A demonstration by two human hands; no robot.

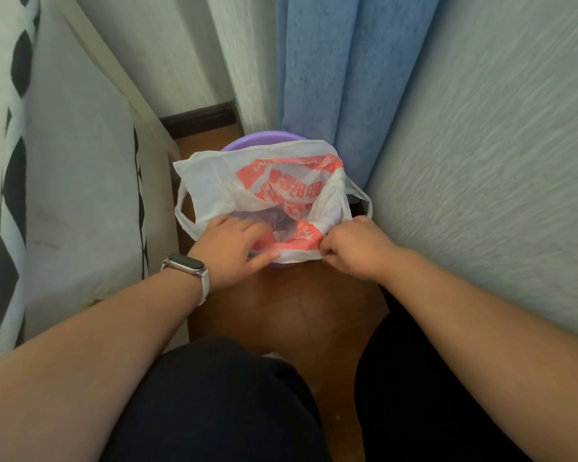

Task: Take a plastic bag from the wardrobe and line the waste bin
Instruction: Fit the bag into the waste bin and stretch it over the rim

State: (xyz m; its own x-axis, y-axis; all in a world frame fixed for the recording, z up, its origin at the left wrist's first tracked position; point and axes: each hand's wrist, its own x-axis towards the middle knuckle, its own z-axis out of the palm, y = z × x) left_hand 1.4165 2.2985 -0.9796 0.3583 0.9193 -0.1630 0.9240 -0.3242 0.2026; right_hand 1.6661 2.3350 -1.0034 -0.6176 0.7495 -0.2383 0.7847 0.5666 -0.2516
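Note:
A white plastic bag [221, 185] with red print lies spread over a purple waste bin [247, 144], whose far rim shows behind the bag and whose near rim peeks out under it. The bag's mouth is open and its two handles hang at the sides. My left hand [234, 245] grips the near edge of the bag, fingers inside the mouth and thumb outside. My right hand [354, 248] pinches the near right edge of the bag at the rim.
The bin stands on a wooden floor [301, 315] in a narrow gap. A bed with a white and black cover [67, 168] is on the left, a textured wall [481, 161] on the right, a blue curtain [334, 78] behind. My dark-trousered knees [214, 401] fill the foreground.

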